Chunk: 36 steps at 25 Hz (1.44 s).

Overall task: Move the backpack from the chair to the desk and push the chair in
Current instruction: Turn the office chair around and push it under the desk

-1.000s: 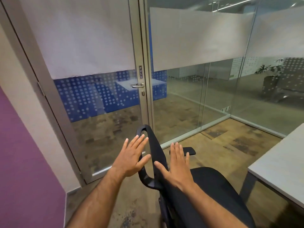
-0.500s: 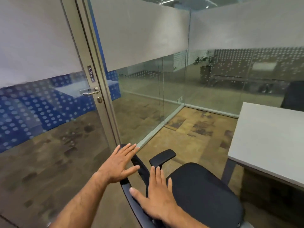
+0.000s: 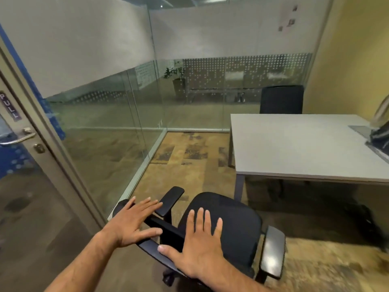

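Observation:
A black office chair [image 3: 235, 224] stands below me, its seat bare and turned toward the grey desk [image 3: 294, 148]. My left hand [image 3: 134, 222] lies flat with spread fingers on the top edge of the chair's backrest. My right hand [image 3: 200, 243] also rests flat and open on the backrest frame, fingers pointing at the seat. Neither hand grips anything. The dark backpack [image 3: 380, 137] sits on the desk at the far right edge of the view, mostly cut off.
A glass wall [image 3: 101, 114] and a glass door with a metal handle [image 3: 17, 139] run along the left. A second black chair [image 3: 282, 100] stands behind the desk. A yellow wall [image 3: 353, 60] is at the right. Patterned carpet lies between chair and desk.
The view has swung right from the door toward the desk. The chair has rotated so its seat faces the desk, and both hands stayed flat on its backrest.

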Available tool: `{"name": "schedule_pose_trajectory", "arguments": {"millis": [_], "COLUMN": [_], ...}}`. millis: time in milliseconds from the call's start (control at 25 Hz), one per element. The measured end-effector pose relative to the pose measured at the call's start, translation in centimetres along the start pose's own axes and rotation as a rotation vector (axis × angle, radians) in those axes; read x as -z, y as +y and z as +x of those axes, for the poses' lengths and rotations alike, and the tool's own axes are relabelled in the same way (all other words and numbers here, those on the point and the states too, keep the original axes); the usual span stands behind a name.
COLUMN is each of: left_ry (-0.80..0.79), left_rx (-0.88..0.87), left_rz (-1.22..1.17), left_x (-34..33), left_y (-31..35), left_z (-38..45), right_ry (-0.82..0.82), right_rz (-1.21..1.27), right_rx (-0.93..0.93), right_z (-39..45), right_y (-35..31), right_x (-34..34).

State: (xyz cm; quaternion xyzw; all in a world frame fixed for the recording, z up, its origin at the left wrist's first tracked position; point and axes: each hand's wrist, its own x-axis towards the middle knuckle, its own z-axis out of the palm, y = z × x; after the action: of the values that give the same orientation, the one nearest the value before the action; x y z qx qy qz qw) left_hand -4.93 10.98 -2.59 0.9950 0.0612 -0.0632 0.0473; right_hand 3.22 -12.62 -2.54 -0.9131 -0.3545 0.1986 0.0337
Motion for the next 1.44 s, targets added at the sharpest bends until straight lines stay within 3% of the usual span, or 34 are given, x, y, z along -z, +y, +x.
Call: {"name": "schedule_pose_trajectory", "arguments": {"millis": [320,480,960,1440], "left_ry": [0.003,0.099,0.106,0.135], "left_rx": [-0.007,-0.035,-0.137,-0.393], "left_rz": [-0.013,-0.065,-0.015,-0.004], "left_x": [-0.3,-1.2,-2.0,-1.9], "left_y": [2.0,4.5,5.5,7.7], "left_z": [-0.9,-1.7,-4.7,-5.2], "right_ry": [0.198,0.269,0.191,0.198], "right_rz": [0.056,0.082,0.109,0.174], "right_rx": [-0.226,-0.293,-0.467,-0.656], "right_z": [-2.8,-4.4,-9.1,-15.7], "right_y": [1.4,3.4,1.9,-0.1], "right_x": [-1.8,-2.8,-5.1,-7.4]}}
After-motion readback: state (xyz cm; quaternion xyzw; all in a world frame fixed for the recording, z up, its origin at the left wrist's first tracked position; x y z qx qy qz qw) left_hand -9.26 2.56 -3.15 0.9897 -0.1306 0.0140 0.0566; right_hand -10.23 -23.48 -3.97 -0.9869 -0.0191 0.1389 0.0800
